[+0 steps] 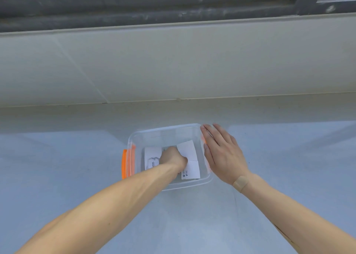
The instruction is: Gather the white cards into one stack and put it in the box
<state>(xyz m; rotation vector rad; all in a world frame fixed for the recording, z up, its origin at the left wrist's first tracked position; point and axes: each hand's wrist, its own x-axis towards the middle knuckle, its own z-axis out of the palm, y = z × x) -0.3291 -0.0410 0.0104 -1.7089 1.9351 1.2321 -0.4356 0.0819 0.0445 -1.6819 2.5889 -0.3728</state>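
Our left hand (173, 158) is reaching down into the clear plastic box (165, 131) just below the centre of the frame, its fingers curled under and pressing among the white cards (189, 157); we cannot tell whether it is gripping a card or only pushing on one. Our right hand (223, 153) is lying flat and spread, holding nothing, its palm resting against the right rim of the box, its fingertips pointing toward the upper part of the frame. A tan plaster (240, 182) is crossing the right wrist.

We are seeing the cards as plain white rectangles lying on the box floor, not squared into one pile. One card (152, 155), left of the left hand, is carrying dark printed lettering and a faint outline. Two more are showing right of the hand: an upper blank one, tilted, and a lower one (192, 172) bearing small print near its lower edge. The two are touching, and the left hand is covering part of each.

The box is transparent, with rounded corners and an orange latch (124, 163) on its left side. It is standing on a pale blue-grey surface (57, 167), with a cream ledge (173, 61) running across the upper half of the frame.
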